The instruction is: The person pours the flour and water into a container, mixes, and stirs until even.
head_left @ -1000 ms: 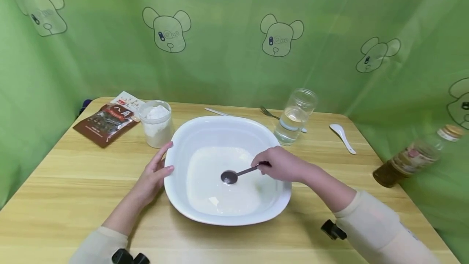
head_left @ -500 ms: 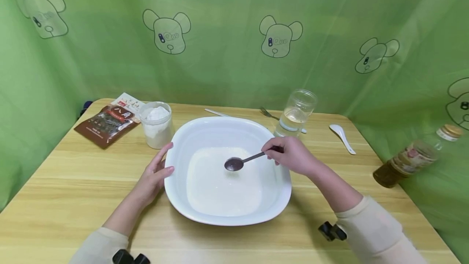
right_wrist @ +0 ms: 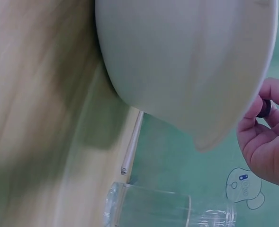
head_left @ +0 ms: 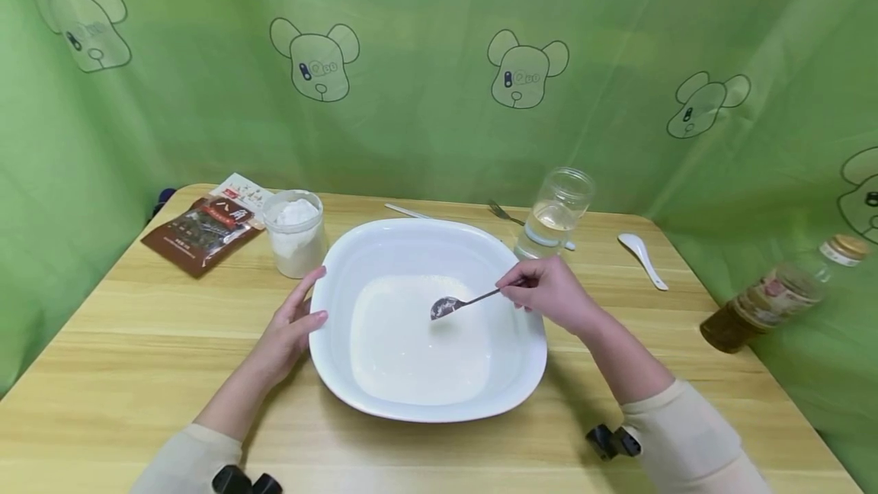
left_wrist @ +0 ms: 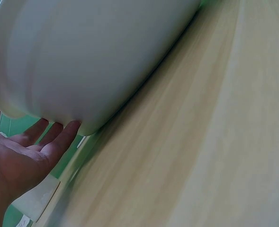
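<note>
A white basin (head_left: 428, 413) holding milky white liquid (head_left: 411, 364) stands on the table in front of me. My left hand (head_left: 284, 338) rests against its left side. In the left wrist view, the fingers of that hand (left_wrist: 23, 158) lie fairly straight along the outer wall. My right hand (head_left: 552, 296) pinches the handle end of a dark spoon (head_left: 447, 307) over the basin's right part. The spoon's bowl hangs tilted above the liquid, with a whitish wet sheen on it. In the right wrist view, the basin hides most of the spoon.
Behind the basin are a jar of white powder (head_left: 296, 242), a brown packet (head_left: 199, 238), a glass jar of clear liquid (head_left: 552, 216) and a fork (head_left: 504, 212). A white spoon (head_left: 641, 259) and a bottle of brown liquid (head_left: 764, 299) are on the right.
My right hand has lifted the spoon out of the liquid, moving up and slightly right. Its bowl has since turned onto its side. My left hand stays at the basin.
</note>
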Available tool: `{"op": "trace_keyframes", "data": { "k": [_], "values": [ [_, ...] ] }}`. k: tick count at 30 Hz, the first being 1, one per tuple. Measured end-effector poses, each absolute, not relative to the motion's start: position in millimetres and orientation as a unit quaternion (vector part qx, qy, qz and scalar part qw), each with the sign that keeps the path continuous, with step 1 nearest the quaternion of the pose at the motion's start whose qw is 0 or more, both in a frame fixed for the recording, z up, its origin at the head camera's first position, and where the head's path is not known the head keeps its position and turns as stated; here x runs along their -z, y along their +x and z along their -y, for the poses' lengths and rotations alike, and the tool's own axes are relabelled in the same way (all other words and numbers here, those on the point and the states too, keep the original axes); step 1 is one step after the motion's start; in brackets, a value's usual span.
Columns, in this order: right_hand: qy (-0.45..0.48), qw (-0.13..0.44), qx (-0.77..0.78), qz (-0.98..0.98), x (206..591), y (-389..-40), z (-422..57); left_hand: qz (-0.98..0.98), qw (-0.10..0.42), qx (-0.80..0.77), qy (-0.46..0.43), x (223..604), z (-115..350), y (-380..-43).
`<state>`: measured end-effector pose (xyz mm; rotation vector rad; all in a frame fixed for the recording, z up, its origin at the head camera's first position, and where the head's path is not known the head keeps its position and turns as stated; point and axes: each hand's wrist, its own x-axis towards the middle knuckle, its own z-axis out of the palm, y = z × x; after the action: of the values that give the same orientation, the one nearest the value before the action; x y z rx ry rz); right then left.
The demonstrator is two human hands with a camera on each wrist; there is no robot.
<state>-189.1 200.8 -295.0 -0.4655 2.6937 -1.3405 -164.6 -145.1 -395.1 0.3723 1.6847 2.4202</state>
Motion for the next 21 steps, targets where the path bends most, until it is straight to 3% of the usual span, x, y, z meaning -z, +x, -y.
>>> {"op": "trace_keyframes", "data": {
  "k": [8,21],
  "values": [
    [-0.164,0.007,0.440,-0.883,305,-187,-200,-0.569,0.082,-0.808,0.129,394,145,-164],
    [-0.171,-0.013,0.449,-0.877,315,-182,-202,-0.568,0.084,-0.809,0.126,395,146,-165]
  ]
}}
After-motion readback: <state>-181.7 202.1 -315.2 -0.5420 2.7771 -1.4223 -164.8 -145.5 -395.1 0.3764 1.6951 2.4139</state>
